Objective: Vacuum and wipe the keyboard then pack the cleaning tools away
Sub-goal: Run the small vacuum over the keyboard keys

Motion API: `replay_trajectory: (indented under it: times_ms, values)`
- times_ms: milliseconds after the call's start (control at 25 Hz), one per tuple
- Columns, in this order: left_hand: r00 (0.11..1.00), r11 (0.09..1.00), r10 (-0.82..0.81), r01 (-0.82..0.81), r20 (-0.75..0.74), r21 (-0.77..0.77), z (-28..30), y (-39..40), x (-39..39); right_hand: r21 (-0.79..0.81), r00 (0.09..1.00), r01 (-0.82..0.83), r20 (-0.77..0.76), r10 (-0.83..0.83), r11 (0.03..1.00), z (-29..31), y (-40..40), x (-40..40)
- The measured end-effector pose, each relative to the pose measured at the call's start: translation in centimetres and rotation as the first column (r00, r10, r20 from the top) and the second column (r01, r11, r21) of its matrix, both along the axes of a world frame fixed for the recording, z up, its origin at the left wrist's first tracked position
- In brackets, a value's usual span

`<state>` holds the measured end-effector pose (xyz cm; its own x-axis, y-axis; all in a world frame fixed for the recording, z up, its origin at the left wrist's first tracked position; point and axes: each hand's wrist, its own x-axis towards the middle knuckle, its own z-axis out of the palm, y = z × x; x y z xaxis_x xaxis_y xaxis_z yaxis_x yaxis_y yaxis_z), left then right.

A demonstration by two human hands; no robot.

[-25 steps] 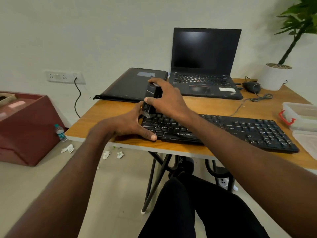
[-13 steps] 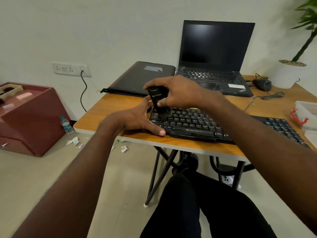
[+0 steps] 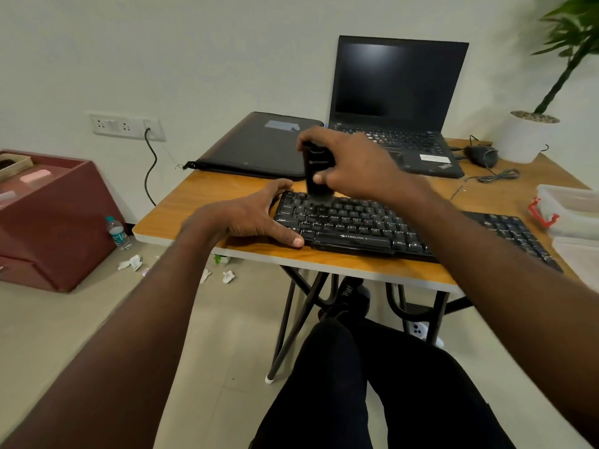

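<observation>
Black keyboard [image 3: 372, 226] flat on table [image 3: 207, 202], near front edge; spacebar marked "ZEBRONICS". Right hand [image 3: 353, 163] fingers grasp black handheld vacuum [image 3: 316, 176], upright, nozzle on upper-left keys. Left hand [image 3: 249, 217] fingers relaxed, bracing keyboard's left end. Shoe [image 3: 348, 294] under table reads "SPORT".

White wall [image 3: 194, 43], beige tiled floor [image 3: 81, 319], maroon cabinet [image 3: 55, 222]

The right hand [image 3: 353, 163] and the small black vacuum [image 3: 317, 176] it grips are motion-blurred, so the vacuum's markings cannot be read; the right forearm covers the middle of the keyboard [image 3: 350, 222]; the clear box [image 3: 570, 205], the plant [image 3: 564, 59] and the counter [image 3: 207, 202] run off the right edge
</observation>
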<state>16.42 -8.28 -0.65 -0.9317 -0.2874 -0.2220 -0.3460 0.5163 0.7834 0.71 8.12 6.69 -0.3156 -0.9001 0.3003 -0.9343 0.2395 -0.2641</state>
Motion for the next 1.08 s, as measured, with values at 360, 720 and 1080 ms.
replay_trajectory:
  times_ms: [360, 720, 1080]
  values:
    - [1.000, 1.000, 0.011, -0.011, 0.004, -0.001, 0.4, 0.5, 0.2, 0.234, 0.990, 0.093, -0.128, -0.065, 0.968, 1.1, 2.0, -0.3]
    - [1.000, 1.000, 0.022, -0.022, -0.003, -0.007, 0.7, 1.0, 0.2, 0.217, 0.965, 0.254, -0.115, -0.234, 0.943, 0.4, 5.5, -2.4]
    - [0.999, 0.999, 0.045, -0.045, -0.026, -0.007, 0.9, 1.3, 0.2, 0.182, 0.967, 0.242, -0.131, -0.220, 0.953, -0.3, 6.3, -0.9]
